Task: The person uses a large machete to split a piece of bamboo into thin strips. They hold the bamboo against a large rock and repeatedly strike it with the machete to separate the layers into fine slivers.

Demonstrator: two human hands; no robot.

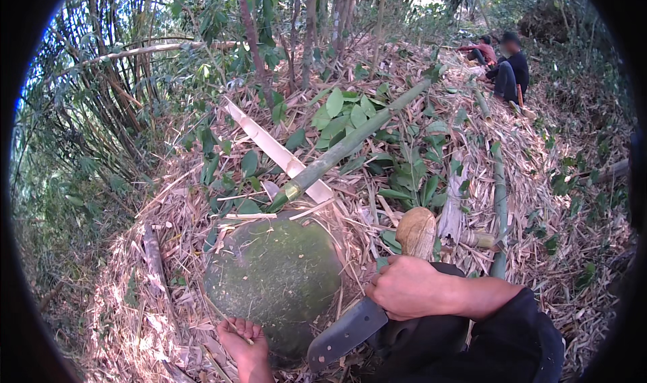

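Note:
My right hand (412, 290) is closed round a knife (345, 334), whose broad dark blade points down to the left. Its grip is hidden in my fist. Just beyond that fist shows a rounded pale wooden piece (416, 232); I cannot tell whether it belongs to the knife's handle. Lower left, my left hand (244, 341) pinches a thin strip (214, 306), apparently bamboo, that slants up to the left. Between the hands lies a large rounded green boulder (273, 282), with small shavings on top. The blade is close to its right side.
Beyond the boulder, a green bamboo pole (360, 137) crosses a pale split bamboo piece (266, 140). Green leaves (344, 117) lie around them. Another thin green pole (500, 208) stretches along the right. Two people (509, 70) sit far back right; bamboo stems (101, 53) crowd the left.

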